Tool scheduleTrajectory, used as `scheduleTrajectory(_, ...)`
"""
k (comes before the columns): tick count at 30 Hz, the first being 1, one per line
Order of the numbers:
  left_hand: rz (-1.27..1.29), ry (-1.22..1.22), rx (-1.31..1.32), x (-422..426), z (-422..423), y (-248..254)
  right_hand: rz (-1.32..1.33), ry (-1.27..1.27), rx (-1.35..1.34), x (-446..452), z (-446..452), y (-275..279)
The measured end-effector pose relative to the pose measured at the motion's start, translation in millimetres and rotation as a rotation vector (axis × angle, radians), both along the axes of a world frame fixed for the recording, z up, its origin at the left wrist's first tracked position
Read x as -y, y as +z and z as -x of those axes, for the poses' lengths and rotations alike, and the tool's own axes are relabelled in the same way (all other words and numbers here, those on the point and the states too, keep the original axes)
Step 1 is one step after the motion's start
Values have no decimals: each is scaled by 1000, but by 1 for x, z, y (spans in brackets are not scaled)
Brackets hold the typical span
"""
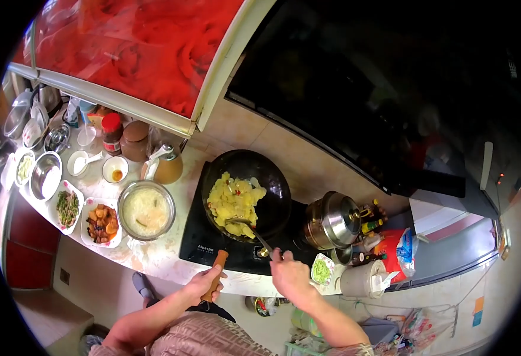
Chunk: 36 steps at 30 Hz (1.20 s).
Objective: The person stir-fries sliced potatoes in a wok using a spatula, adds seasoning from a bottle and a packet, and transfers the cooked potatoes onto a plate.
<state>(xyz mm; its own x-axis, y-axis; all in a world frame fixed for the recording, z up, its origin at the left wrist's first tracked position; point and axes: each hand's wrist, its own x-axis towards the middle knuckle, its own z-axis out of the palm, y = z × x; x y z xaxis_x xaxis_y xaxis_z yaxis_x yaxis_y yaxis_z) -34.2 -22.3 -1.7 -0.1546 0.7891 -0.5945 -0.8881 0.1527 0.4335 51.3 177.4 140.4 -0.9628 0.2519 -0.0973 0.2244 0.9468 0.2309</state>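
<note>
Head view: on the black stove (196,240) sits a wok (275,184) of yellow slices (233,197).
My left hand (206,283) wraps its fingers round a brown handle (220,260); my right hand (290,276) grips the spatula (263,242), its head among the slices.

Both arms in view, forearms bare, coming in from the bottom corners and converging toward the middle. Left hand (206,283): closed in a grip, thumb along the upper side, fingers curled around underneath. Left forearm (153,314) angles up and right, elbow bent, wrist roughly in line. Right hand (290,277): also closed, back of hand facing up, fingers curled, fingertips toward the upper left. Right forearm (334,320) angles up and left, elbow bent. Hands well apart, not touching; right sits slightly higher in view. Exact finger placement on both too small to tell.
</note>
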Motion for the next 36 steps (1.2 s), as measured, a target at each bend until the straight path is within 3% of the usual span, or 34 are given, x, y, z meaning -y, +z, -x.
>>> scheduleTrajectory(2, 6, 1, -8, 0, 0, 1, -13, -52, -32, -13, 20, -26)
scheduleTrajectory(5, 22, 8, -2, 2, -1, 6, 181, -268, -198, -35, 52, -46)
scheduleTrajectory(9, 21, 15, 10, 0, 0, 9, 271, -163, -413, -41, 69, -73)
scheduleTrajectory(14, 38, 11, 14, 1, 1, 11, 97, 15, -107, -25, 24, -18)
scheduleTrajectory(16, 43, 17, 0, -1, 1, 11, 53, -56, 105, -35, 9, -10)
scheduleTrajectory(18, 30, 19, -1, -1, -1, 8, 17, -65, 84, -45, 15, -19)
scheduleTrajectory(22, 40, 17, -28, -2, -3, 9, 155, -135, -258, -57, 58, -55)
scheduleTrajectory(24, 41, 13, -34, -2, -3, 7, 122, -49, -274, -48, 56, -63)
scheduleTrajectory(28, 34, 13, -31, -2, -3, 6, 83, 70, -72, -23, 14, -14)
scheduleTrajectory(31, 23, 17, -16, -1, -3, 8, 23, 18, -58, -46, 1, -31)
scheduleTrajectory(34, 30, 17, -12, -2, -3, 7, 33, -110, -178, -66, 32, -48)
scheduleTrajectory(36, 33, 16, -15, -3, -4, 7, 201, -152, -360, -70, 57, -65)
